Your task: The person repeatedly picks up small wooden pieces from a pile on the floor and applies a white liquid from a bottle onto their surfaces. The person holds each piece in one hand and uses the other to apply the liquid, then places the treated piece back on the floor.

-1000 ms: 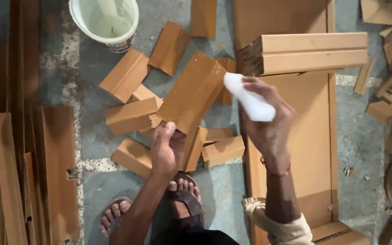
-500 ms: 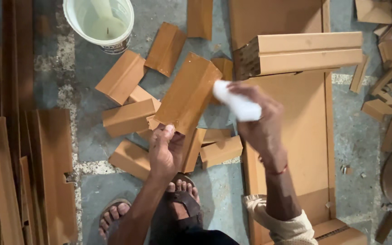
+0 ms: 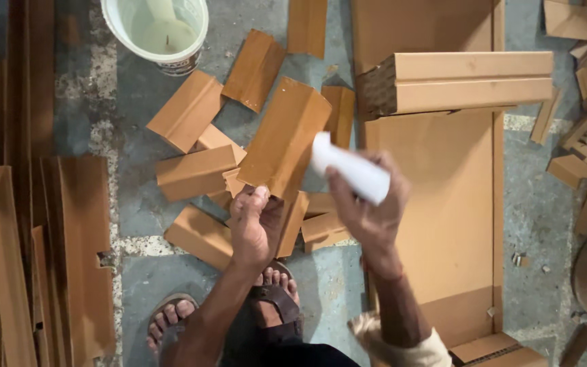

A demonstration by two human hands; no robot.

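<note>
My left hand grips the near end of a folded brown cardboard corner piece, held up at an angle over the floor. My right hand is closed around a white bottle, whose tip points left at the cardboard piece's right edge. Whether the tip touches the cardboard I cannot tell. Below the hands are my feet in sandals.
Several similar cardboard pieces lie scattered on the grey floor. A white bucket with pale liquid stands at the top left. A long cardboard channel lies on a flat cardboard sheet at right. Cardboard strips are stacked at left, scraps at far right.
My right hand has carried the white bottle leftward and down, bringing its tip to the cardboard piece's edge. The left hand keeps holding the piece in nearly the same place.
</note>
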